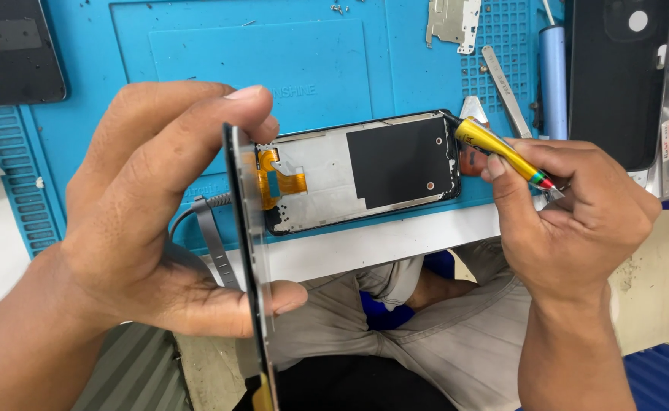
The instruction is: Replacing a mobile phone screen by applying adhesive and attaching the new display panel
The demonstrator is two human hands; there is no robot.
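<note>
Behind phone frame, blue mat, tweezers

Phone frame lies on the mat; tweezers at 2 o'clock, back cover at 10 o'clock.

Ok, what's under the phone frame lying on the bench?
The phone frame lies on the blue mat, its near edge over the white bench edge. Whatever is directly beneath is covered. The right hand holds a yellow tool at its corner.
</note>
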